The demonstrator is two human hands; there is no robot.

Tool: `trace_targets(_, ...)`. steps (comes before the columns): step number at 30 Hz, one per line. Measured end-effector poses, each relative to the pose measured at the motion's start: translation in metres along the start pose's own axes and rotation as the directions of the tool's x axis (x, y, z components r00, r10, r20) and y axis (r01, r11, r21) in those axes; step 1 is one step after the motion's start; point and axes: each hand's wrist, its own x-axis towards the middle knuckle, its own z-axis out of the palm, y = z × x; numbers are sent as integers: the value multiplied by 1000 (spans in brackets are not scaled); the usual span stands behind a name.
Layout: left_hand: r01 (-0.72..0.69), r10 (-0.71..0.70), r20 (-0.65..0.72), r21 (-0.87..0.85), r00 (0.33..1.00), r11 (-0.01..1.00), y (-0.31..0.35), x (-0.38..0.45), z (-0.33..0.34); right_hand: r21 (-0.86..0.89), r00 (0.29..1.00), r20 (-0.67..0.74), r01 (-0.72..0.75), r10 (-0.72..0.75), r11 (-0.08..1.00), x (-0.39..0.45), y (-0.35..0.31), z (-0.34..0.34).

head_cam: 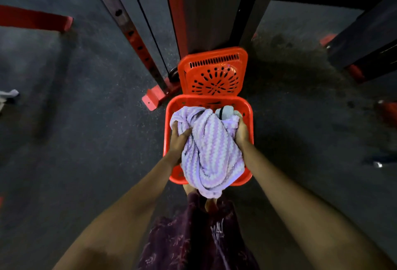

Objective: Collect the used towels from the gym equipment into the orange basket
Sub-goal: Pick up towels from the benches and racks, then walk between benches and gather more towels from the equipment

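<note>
An orange basket stands on the dark floor straight ahead, its perforated lid flipped open and leaning back against a machine. A bunched purple-and-white striped towel fills the basket's mouth and hangs over its near rim. My left hand grips the towel's left side, fingers curled into the cloth. My right hand grips its right side near the basket's right wall. Behind the towel, inside the basket, a grey-white cloth shows.
A red-and-black gym machine frame with a cable and a red foot bracket rises just behind the basket. More red-footed equipment stands at the right, a red bar at the left. A pale cloth lies at the left edge.
</note>
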Motion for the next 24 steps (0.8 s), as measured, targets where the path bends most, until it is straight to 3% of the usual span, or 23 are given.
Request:
trace_targets(1, -15, 15, 5, -1, 1000, 1000, -5, 10, 1, -38, 999, 12, 38, -38, 999, 10, 3, -1)
trace_targets(4, -23, 22, 21, 50, 1000, 998, -10, 27, 7, 156, 997, -20, 79, -77, 985, 43, 24, -5)
trace_targets(8, -83, 82, 13, 174, 997, 981, -14, 45, 17, 205, 985, 64, -171, 161, 964, 30, 20, -13)
trace_targets(11, -42, 42, 3, 246, 999, 968, -19, 48, 22, 135, 984, 9, -178, 179, 975, 20, 15, -14)
trace_targets(17, 84, -108, 35, 403, 994, 911, -31, 49, 29, 91, 976, 61, -212, 207, 973, 0, 6, -7)
trace_targets(24, 98, -134, 55, 421, 990, 902, -27, 44, 25, -86, 975, 109, -187, 196, 979, -22, -14, -4)
